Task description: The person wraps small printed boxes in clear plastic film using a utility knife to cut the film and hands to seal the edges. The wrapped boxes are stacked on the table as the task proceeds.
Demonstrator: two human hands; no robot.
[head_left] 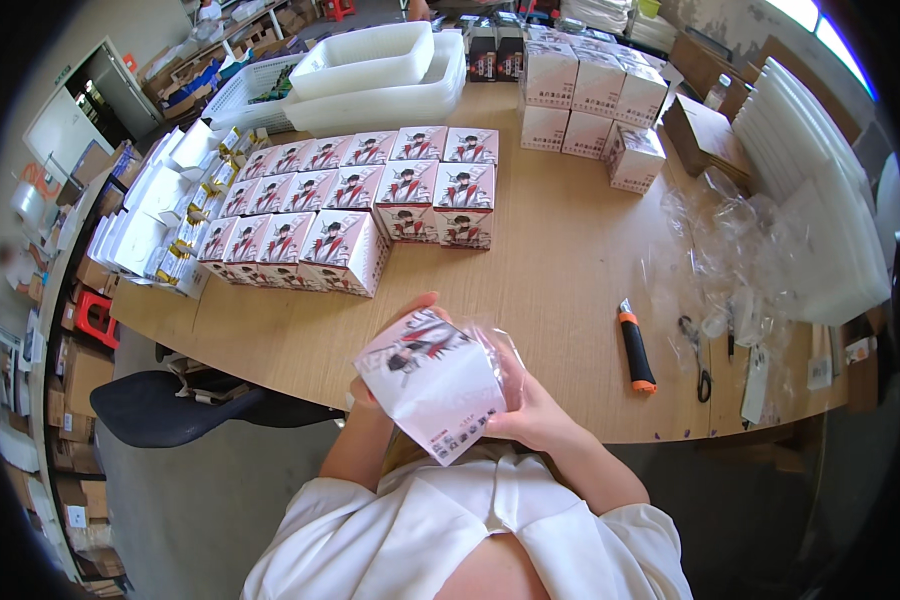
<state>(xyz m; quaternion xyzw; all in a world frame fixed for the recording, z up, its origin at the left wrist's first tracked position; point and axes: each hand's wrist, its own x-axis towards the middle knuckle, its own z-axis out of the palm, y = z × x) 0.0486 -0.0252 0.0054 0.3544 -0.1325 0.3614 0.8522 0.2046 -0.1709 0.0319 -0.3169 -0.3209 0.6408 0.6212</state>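
Note:
A pale pink printed carton (435, 385) with a cartoon figure in red and white is tilted between my hands, above the table's near edge. My left hand (365, 394) holds its left side, with fingers showing past the far edge and the palm hidden behind the carton. On the right side, my right hand (535, 412) grips the carton, thumb on its lower corner. Clear plastic film (495, 345) bunches between that hand and the carton; whether it wraps the whole carton I cannot tell. Rows of similar cartons (345, 247) stand beyond my left hand.
An orange-black utility knife (634, 348) and scissors (698, 360) lie to the right, near crumpled clear film (720, 240). More cartons (594, 85) are stacked at the back. White bins (365, 60) and yellow packets (185, 240) stand left. A dark chair (175, 408) is below the table's left edge.

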